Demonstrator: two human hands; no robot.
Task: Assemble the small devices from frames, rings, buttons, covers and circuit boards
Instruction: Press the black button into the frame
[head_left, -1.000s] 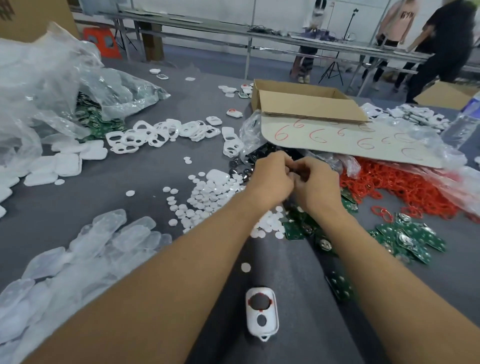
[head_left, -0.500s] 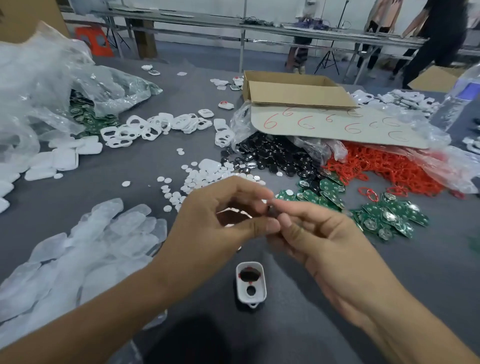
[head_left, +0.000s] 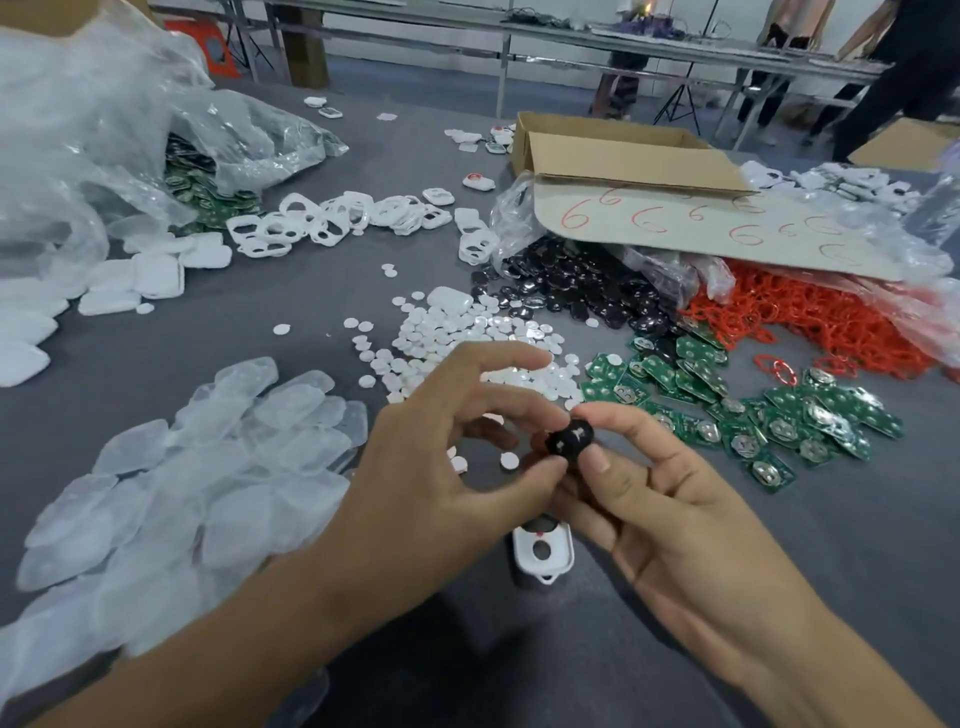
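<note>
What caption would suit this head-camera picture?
Left hand and right hand pinch a black button over a white frame.

A small, glossy black button is pinched between the fingertips of the left hand and the right hand. Just below it a white frame lies flat on the table, with a round hole open in its middle and its far end hidden by the hands. Beyond it lie loose heaps: white round buttons, black buttons, red rings, green circuit boards and white frames. Translucent covers are piled at the left.
</note>
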